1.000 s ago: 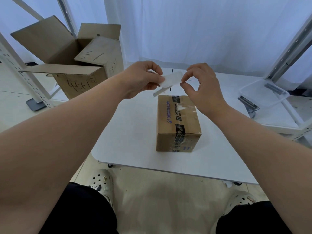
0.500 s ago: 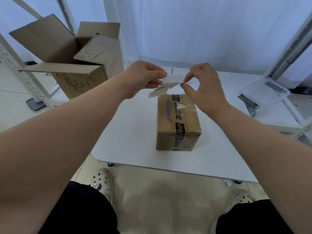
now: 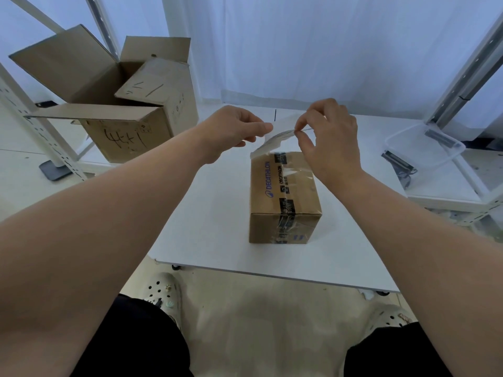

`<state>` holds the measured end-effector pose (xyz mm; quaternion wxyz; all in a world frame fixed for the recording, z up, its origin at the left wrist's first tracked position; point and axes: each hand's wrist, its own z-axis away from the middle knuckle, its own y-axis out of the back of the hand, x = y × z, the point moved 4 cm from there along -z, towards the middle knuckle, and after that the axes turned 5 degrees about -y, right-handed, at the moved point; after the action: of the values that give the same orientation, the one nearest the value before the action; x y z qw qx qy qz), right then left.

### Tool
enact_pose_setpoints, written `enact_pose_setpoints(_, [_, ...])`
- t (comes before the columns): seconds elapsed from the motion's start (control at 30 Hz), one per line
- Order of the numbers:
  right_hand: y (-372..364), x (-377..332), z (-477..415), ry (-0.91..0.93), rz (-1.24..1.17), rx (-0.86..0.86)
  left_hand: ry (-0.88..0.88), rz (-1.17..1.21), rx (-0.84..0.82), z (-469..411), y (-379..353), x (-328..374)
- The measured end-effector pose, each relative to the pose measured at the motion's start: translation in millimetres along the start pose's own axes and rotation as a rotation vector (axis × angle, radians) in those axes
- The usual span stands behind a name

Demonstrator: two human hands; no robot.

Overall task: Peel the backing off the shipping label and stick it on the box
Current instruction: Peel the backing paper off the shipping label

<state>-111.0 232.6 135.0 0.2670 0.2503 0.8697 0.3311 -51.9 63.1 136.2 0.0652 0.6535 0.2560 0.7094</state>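
Thin white paper shipping label (image 3: 275, 140) w/ backing now splitting wider vs. 1 s ago, held just above small brown taped cardboard box (image 3: 284, 197) on desk. Left hand (image 3: 234, 131) & right hand (image 3: 329, 137) each pinch a layer; peel underway, sticking next.

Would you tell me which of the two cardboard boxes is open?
The larger box at far left: its flaps stand open. The small taped box on the white table is sealed.

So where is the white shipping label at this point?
In the head view, the white shipping label is held in the air between the left hand and right hand, just above the far end of the small brown taped cardboard box.
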Motion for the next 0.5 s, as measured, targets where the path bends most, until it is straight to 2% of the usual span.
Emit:
enact_pose_setpoints(0.13, [4.4, 3.3, -0.8, -0.019, -0.022, 0.029, 0.002, -0.003, 0.006, -0.7, 0.7, -2.1])
enact_pose_setpoints(0.27, [1.6, 4.2, -0.4, -0.076, -0.091, -0.055, -0.003, 0.163, 0.012, -0.6, -3.3, 1.1])
enact_pose_setpoints(0.5, [-1.7, 7.4, -0.8, -0.499, -0.584, -0.182, -0.003, 0.277, 0.112, -0.5, -6.6, 4.1])
